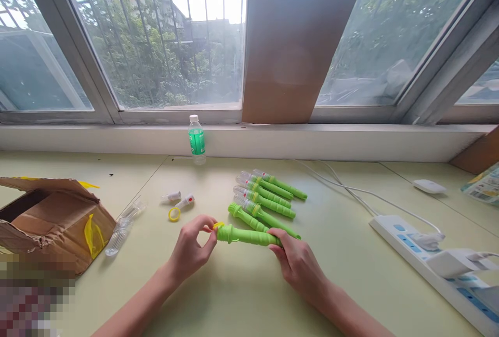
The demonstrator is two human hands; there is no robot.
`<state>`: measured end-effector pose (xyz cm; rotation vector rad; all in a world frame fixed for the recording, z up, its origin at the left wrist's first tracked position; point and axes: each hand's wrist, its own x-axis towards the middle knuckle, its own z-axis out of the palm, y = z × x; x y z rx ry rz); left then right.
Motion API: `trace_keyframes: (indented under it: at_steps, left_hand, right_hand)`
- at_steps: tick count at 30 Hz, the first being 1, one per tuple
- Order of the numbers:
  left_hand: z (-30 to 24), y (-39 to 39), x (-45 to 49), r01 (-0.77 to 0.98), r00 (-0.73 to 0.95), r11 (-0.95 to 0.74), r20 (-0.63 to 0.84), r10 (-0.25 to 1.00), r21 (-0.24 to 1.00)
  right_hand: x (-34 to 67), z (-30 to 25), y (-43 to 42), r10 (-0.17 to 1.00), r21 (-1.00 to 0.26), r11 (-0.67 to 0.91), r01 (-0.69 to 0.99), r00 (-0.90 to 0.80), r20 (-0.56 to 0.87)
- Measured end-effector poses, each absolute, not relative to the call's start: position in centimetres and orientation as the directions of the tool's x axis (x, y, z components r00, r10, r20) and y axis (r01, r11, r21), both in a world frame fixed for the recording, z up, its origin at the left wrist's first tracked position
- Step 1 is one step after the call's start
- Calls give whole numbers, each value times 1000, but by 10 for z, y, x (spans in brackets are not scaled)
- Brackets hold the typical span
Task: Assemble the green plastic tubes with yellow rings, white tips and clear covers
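My right hand (296,260) grips the shaft of a green plastic handle (245,235) lying level just above the table. My left hand (193,247) pinches a small yellow ring (218,225) against the handle's wide threaded end. Behind them lies another bare green handle (246,217). Several finished green wands (268,191) with clear caps lie side by side further back. To the left sit a loose yellow ring (174,214), two small white parts with red dots (178,199) and clear plastic tubes (123,227).
A torn cardboard box (50,220) holding yellow pieces stands at the left. A small water bottle (197,140) stands under the window sill. A white power strip (436,261) with plugs and cables lies at the right. Cardboard (290,51) leans on the window.
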<state>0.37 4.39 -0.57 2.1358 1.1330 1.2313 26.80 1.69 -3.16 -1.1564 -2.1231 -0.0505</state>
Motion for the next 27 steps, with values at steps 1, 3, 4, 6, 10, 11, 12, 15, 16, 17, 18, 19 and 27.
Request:
trace_keyframes:
  at_steps: [1,3,4,6,10,11,12,15,16,17,18,19,27]
  left_hand:
    - [-5,44,4,406,281,-564,489,826,719]
    - [-3,43,5,346,289,-529,449,846,774]
    - [-2,42,6,320,287,-507,429,857,800]
    - [-1,42,7,279,271,-452,382,883,847]
    - [0,43,9,213,237,-327,276,932,921]
    - [1,43,9,193,235,-299,252,939,935]
    - [1,44,9,173,236,-274,231,944,946]
    - [0,45,8,134,254,-223,184,949,966]
    - [-1,45,7,125,261,-216,178,949,968]
    - [-1,44,6,116,266,-213,176,948,970]
    - [-1,44,6,107,270,-212,177,947,971]
    - [-1,44,5,97,275,-212,179,945,972]
    - [-1,44,8,93,298,-210,174,939,973]
  right_hand:
    - [268,-32,17,719,-283,599,749,-346,603]
    - [268,-32,17,715,-282,597,751,-340,611]
    - [268,-33,17,715,-283,597,751,-337,613]
    - [269,-32,17,714,-284,596,751,-333,616]
    - [269,-31,17,714,-289,595,750,-328,618]
    - [269,-31,17,715,-290,594,750,-326,619]
    - [269,-31,17,715,-292,593,751,-324,619]
    - [269,-32,18,719,-295,586,755,-316,619]
    - [269,-33,18,721,-296,582,757,-313,619]
    - [269,-34,18,724,-299,579,759,-309,617]
    - [269,-34,18,725,-301,576,760,-306,617]
    - [270,-35,18,726,-302,575,760,-303,617]
    - [269,-32,16,727,-315,602,733,-341,596]
